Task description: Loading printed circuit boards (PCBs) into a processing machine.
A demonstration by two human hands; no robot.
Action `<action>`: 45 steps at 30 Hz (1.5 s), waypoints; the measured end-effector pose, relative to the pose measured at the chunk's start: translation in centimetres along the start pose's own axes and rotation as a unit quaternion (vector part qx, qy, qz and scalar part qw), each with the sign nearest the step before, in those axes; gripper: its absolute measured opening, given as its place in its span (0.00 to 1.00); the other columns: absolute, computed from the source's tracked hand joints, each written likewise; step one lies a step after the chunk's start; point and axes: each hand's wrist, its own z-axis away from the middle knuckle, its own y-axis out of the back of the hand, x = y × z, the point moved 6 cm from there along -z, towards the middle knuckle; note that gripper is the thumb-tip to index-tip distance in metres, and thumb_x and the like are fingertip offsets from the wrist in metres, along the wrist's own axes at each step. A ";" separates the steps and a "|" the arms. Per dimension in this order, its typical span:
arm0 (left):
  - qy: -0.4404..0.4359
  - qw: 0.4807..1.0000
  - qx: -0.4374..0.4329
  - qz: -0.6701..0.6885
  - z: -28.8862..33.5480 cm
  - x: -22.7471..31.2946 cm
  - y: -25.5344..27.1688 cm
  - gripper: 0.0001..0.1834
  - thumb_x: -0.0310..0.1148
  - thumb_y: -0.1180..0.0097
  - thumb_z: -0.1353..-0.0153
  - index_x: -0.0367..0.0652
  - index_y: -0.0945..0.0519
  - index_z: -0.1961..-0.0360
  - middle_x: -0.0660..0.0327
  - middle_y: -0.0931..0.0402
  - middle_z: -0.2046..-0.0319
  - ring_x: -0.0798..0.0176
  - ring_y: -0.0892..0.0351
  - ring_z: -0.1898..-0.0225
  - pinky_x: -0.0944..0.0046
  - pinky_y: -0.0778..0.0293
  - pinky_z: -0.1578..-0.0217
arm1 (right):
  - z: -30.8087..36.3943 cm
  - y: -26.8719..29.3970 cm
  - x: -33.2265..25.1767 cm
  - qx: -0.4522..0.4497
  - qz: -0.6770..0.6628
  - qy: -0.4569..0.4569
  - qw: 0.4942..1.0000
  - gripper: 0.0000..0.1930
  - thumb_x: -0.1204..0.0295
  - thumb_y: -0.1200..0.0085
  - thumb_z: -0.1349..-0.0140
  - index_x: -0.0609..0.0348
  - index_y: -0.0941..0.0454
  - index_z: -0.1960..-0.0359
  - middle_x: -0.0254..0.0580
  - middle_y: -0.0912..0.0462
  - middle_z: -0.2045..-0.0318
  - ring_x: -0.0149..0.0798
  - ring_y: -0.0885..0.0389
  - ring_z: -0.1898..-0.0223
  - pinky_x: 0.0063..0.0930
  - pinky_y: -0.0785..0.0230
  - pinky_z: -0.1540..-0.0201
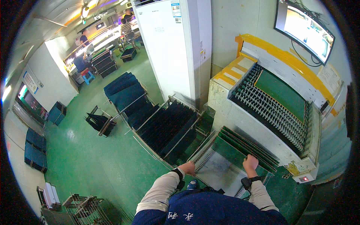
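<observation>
In front of me stands a low rack (pixel 221 180) with a pale grey base and rows of spring-like coils along its sides. Several thin green boards (pixel 245 144) stand on edge in its far part. The nearest green board (pixel 228 153) leans in front of them. My right hand (pixel 250 164) is closed at the right side of this nearest board, gripping its edge. My left hand (pixel 189 168) is closed on the left side of the rack; its fingertips are partly hidden. Both forearms wear pale sleeves with dark wrist bands.
A roller conveyor machine (pixel 270 112) carries a green panel (pixel 281 93) on the right. Wire racks of dark boards (pixel 165 125) stand ahead-left, beside a tall white cabinet (pixel 168 48). A monitor (pixel 305 32) hangs upper right. Metal racks (pixel 84 208) stand lower left. People work at far benches.
</observation>
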 end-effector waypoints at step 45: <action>0.010 0.999 0.014 0.036 -0.3 -0.3 -0.2 0.50 0.66 0.38 0.59 0.20 0.27 0.58 0.36 0.33 0.51 0.39 0.28 0.52 0.52 0.28 0.52 | -0.2 -0.5 0.3 0.027 0.002 0.013 1.000 0.12 0.62 0.41 0.50 0.55 0.24 0.71 0.44 0.18 0.71 0.47 0.19 0.65 0.41 0.29 0.63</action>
